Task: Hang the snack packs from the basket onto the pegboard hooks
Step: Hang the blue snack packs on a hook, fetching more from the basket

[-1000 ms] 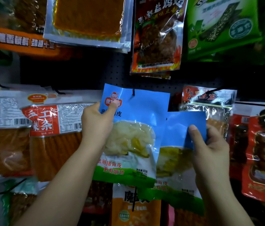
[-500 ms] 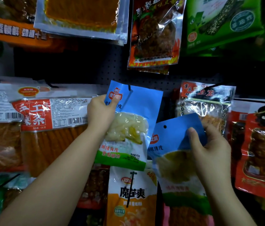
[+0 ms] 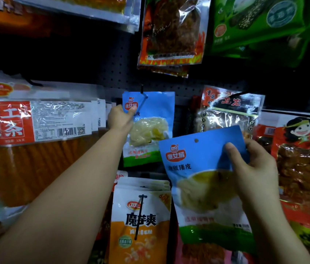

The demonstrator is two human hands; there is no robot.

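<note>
You are holding 1 blue snack pack (image 3: 205,185) in your right hand (image 3: 255,168), out in front of the pegboard (image 3: 112,60) and tilted with its top leaning toward 11 o'clock. Your thumb is pressing on the front of its blue header near the top right corner, and the other fingers are curling behind the pack, so the grip is a pinch on that corner. The punched hole (image 3: 196,140) in the header is showing clear, with nothing through it.

At 10 o'clock from that pack, a second blue snack pack (image 3: 150,130) of the same kind is hanging on a black hook (image 3: 143,96) that is passing through its top. Your left hand (image 3: 120,118) is reaching up to this hanging pack, the thumb lying on the front near the logo at its upper left corner and the other fingers tucked along or behind the left edge; how firmly they are closing on it you cannot tell from here.

Directly at 6 o'clock below the hanging pack, a stack of white and orange packs (image 3: 140,221) is sitting on its own hook. At 9 o'clock, long red-labelled strip packs (image 3: 36,130) are filling the left side. At 12 o'clock a red flame-printed pack (image 3: 171,33) is hanging, and green packs (image 3: 255,23) are sitting at 1 o'clock. At 3 o'clock, red cartoon-face packs (image 3: 302,164) are hanging just beside your right hand.
</note>
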